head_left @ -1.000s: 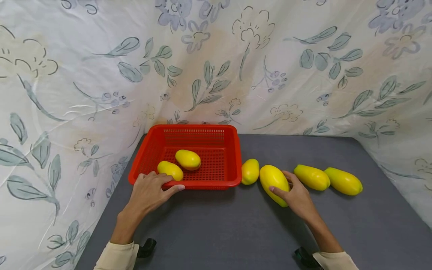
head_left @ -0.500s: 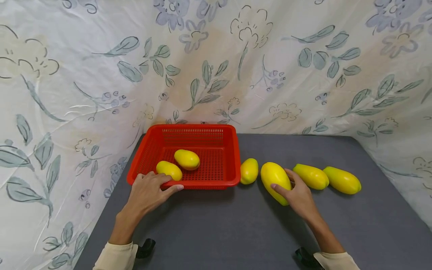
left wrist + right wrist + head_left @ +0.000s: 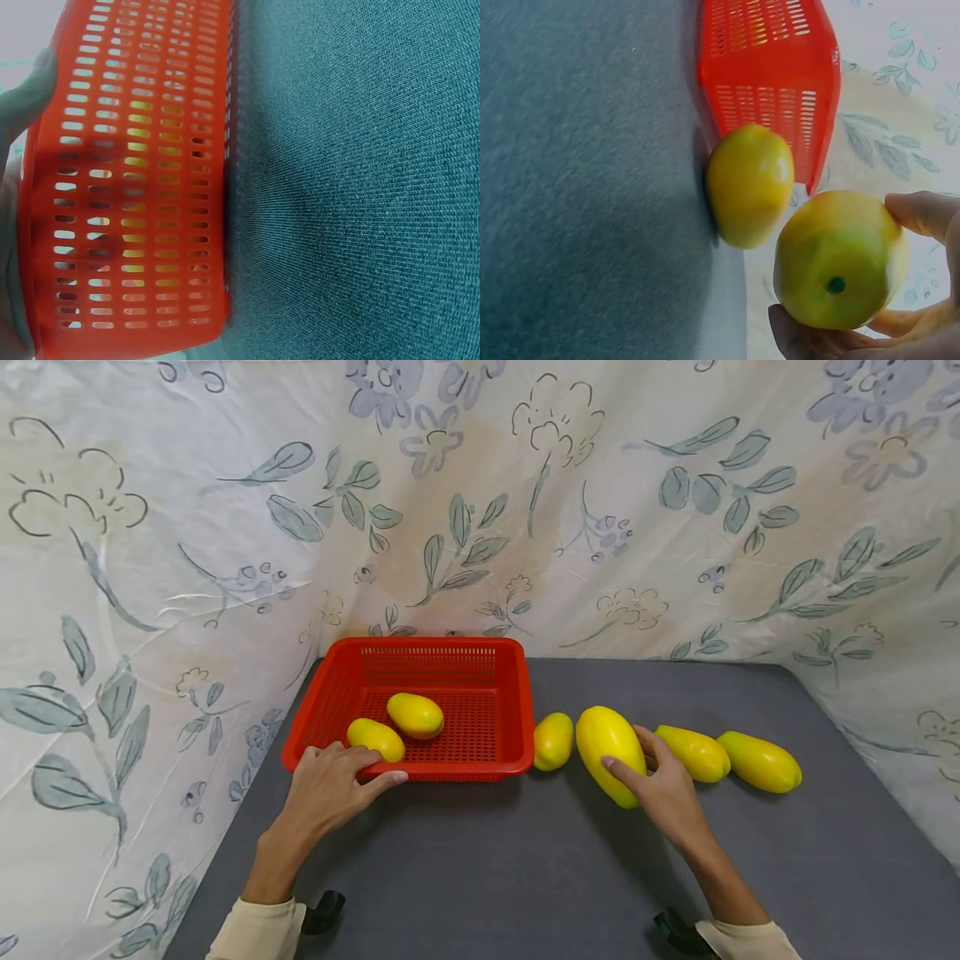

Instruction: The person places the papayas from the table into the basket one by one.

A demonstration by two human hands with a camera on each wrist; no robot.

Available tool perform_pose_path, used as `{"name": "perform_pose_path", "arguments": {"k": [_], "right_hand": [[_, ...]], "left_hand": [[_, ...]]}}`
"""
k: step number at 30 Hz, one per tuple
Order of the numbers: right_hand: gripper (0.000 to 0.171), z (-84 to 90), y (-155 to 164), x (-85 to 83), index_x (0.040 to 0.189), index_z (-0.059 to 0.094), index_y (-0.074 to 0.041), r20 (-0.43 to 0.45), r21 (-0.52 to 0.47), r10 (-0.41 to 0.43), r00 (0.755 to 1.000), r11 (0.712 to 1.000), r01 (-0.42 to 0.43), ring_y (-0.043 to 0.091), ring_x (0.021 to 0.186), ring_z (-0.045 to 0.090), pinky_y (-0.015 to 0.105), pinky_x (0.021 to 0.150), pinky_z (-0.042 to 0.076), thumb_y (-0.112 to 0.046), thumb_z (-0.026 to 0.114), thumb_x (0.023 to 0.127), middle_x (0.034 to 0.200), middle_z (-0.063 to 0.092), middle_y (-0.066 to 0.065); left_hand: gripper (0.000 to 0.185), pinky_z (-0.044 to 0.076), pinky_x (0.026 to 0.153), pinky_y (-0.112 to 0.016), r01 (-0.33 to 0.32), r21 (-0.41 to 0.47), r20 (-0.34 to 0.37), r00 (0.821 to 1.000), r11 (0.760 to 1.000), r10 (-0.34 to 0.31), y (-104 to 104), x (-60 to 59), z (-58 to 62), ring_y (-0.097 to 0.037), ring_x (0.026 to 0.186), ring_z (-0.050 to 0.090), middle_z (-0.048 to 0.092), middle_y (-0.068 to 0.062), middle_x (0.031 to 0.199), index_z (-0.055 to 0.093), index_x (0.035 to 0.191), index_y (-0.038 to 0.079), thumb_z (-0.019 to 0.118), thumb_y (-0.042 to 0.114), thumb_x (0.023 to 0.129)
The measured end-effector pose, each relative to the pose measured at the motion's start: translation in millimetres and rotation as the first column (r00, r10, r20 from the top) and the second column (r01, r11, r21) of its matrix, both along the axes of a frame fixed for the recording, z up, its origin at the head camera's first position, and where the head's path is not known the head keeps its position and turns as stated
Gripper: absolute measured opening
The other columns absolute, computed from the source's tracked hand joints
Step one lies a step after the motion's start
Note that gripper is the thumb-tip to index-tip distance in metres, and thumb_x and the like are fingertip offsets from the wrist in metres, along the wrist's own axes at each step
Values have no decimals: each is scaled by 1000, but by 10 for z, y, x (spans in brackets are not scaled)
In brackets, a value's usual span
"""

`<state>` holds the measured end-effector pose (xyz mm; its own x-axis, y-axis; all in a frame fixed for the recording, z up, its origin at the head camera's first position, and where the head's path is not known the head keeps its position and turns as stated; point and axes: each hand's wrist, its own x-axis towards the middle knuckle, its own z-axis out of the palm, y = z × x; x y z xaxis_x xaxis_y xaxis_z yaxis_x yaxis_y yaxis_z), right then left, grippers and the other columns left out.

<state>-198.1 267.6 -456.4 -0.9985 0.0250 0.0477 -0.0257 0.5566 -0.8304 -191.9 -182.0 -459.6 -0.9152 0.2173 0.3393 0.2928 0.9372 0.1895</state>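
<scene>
Head view, gripped yellow fruit point(image 3: 604, 740), long axis slanting up-left

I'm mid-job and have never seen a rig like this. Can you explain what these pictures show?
There's no machine: a person works with two bare hands. The wide picture comes from a head camera looking forward and down; the two close ones come from a camera on each wrist. On the grey surface sits a red slotted basket with two yellow fruits inside. One more yellow fruit lies just right of it, and another pair farther right. The left hand grips the basket's near rim; the right hand holds a long yellow fruit.
</scene>
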Motion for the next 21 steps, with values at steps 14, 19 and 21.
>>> {"name": "perform_pose_path", "arguments": {"k": [14,19,21], "right_hand": [[87,162,-161,56,167,29,-13,-30,-66,23,999,997,-25,43,140,49,61,103,50,-53,68,101,162,41,21],[85,222,-238,55,167,30,-14,-24,-90,30,999,995,-32,41,140,49,58,103,51,-53,68,101,162,42,18],[85,248,-276,55,167,30,-15,-12,-101,33,999,994,-34,39,139,50,56,103,51,-54,67,101,161,43,17]], "left_hand": [[52,37,77,-42,5,2,13,1000,1000,-5,-11,-17,29,-22,84,61,79,1,99,82,115,22,71,66,90],[50,37,77,-42,7,-1,17,1000,1000,-7,-14,-16,33,-22,84,61,79,2,99,82,113,22,72,65,90],[51,37,77,-42,3,-3,17,1000,1000,-3,-16,-13,34,-22,84,60,79,1,99,82,114,22,72,65,90]]}}
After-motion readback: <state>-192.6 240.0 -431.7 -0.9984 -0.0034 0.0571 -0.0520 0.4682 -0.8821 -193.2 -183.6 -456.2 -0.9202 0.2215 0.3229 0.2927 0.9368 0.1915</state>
